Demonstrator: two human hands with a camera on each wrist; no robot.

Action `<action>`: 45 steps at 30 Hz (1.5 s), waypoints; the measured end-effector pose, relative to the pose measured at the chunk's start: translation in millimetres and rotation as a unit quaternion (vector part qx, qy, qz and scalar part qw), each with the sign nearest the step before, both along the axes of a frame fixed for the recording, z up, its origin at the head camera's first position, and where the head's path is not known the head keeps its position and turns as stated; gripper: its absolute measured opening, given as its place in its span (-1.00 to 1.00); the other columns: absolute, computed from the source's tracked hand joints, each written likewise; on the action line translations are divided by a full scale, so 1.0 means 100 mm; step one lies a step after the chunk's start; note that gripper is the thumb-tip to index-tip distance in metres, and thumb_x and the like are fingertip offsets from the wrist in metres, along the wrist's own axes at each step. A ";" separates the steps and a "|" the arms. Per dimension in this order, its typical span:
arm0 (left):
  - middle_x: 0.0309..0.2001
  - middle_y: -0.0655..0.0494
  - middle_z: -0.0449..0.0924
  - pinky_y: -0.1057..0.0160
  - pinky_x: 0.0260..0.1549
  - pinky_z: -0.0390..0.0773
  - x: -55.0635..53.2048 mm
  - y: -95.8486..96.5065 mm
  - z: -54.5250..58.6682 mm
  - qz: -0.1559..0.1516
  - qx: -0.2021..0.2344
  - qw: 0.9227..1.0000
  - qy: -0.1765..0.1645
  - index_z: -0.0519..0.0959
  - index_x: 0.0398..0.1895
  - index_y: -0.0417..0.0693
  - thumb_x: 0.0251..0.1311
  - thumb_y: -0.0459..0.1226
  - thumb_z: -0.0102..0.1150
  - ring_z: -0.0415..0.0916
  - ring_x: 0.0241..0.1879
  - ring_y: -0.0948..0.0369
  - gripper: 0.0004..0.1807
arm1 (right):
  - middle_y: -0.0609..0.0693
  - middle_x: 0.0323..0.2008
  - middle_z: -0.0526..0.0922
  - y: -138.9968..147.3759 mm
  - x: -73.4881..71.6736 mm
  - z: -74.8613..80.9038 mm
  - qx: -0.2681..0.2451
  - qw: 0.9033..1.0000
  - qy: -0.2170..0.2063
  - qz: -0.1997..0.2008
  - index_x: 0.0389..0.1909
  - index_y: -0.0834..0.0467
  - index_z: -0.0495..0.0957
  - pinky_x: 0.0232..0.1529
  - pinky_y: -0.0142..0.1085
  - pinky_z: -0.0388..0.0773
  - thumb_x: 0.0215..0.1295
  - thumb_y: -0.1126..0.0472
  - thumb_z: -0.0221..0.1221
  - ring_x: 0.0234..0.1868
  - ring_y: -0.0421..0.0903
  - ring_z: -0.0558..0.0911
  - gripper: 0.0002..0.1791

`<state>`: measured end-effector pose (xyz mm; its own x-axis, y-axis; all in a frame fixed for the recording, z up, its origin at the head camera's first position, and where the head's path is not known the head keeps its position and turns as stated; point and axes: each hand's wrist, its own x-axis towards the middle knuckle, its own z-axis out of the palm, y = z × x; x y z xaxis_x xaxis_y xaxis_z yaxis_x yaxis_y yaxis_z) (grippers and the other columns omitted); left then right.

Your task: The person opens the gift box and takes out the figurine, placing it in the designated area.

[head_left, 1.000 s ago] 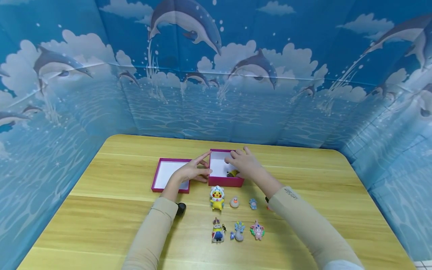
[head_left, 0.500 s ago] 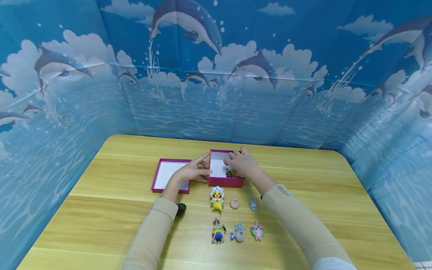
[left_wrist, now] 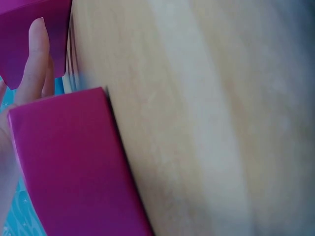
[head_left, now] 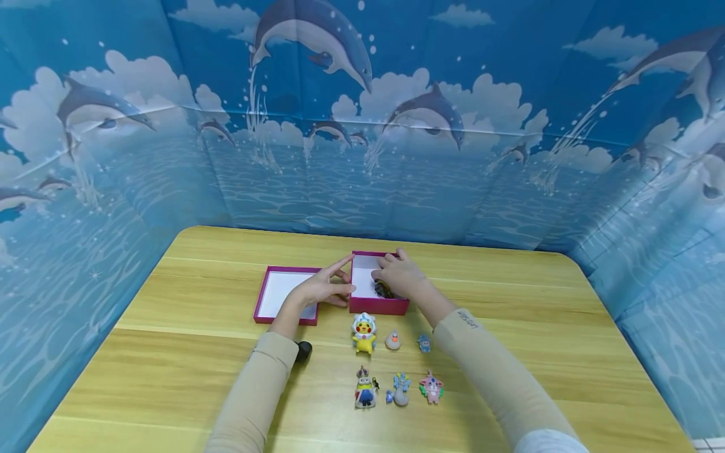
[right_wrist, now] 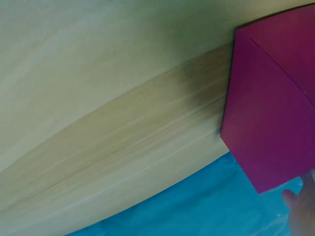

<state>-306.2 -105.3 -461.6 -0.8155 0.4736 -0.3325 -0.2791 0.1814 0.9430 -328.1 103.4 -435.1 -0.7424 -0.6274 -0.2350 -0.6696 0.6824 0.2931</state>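
In the head view, a magenta box (head_left: 378, 306) with a white inside stands near the table's middle. My left hand (head_left: 320, 288) rests its extended fingers and thumb against the box's left side; one finger (left_wrist: 38, 59) lies on the magenta wall in the left wrist view. My right hand (head_left: 401, 277) reaches over the box's right side, fingers curled down inside. Under them it holds a small dark-and-yellow toy figure (head_left: 382, 289), partly hidden by the hand. In the right wrist view only part of the right hand (right_wrist: 302, 209) shows, past the box wall.
The shallow magenta lid (head_left: 273, 292) lies inside up to the left. Before the box lie a Pikachu figure (head_left: 364, 333), a duck (head_left: 393, 340), a small blue figure (head_left: 425, 343), a crowned Minion (head_left: 365, 390), a blue-grey figure (head_left: 401, 391) and a pink figure (head_left: 433, 388).
My right hand has moved a little left and deeper into the box, and the dark-and-yellow figure has shifted left and turned with it. My left hand has stayed in place.
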 end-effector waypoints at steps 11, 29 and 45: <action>0.03 -0.08 0.19 0.07 -0.16 0.59 0.00 0.00 -0.01 -0.007 0.002 1.000 0.006 -0.03 0.40 0.42 0.20 -0.29 0.13 0.48 -0.24 0.09 -0.19 | 0.02 0.16 0.41 -0.02 0.02 -0.01 -0.020 0.999 -0.001 0.036 0.05 -0.11 0.49 0.26 0.08 0.09 0.13 0.36 0.22 0.21 0.01 0.33 -0.52; 0.04 -0.08 0.18 0.05 -0.14 0.57 -0.01 -0.01 -0.02 -0.009 0.006 1.000 0.007 -0.06 0.41 0.40 0.19 -0.28 0.15 0.47 -0.23 0.09 -0.17 | 0.00 0.11 0.45 0.02 -0.01 0.03 -0.030 0.999 0.011 0.028 0.06 -0.06 0.44 0.25 0.05 0.13 0.22 0.39 0.12 0.16 0.01 0.36 -0.57; 0.04 -0.07 0.19 0.08 -0.16 0.59 0.00 0.00 -0.04 -0.001 0.003 1.000 0.008 -0.02 0.40 0.41 0.18 -0.31 0.15 0.48 -0.22 0.10 -0.18 | 0.03 0.07 0.46 0.09 0.02 0.16 -0.065 0.998 -0.012 -0.019 0.01 0.01 0.47 0.29 0.17 -0.01 0.16 0.20 0.21 0.17 0.03 0.35 -0.64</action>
<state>-306.5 -105.6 -465.2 -0.8193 0.4776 -0.3172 -0.2644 0.1762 0.9482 -325.9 112.8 -419.5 -0.7607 -0.6258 -0.1723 -0.6490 0.7379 0.1852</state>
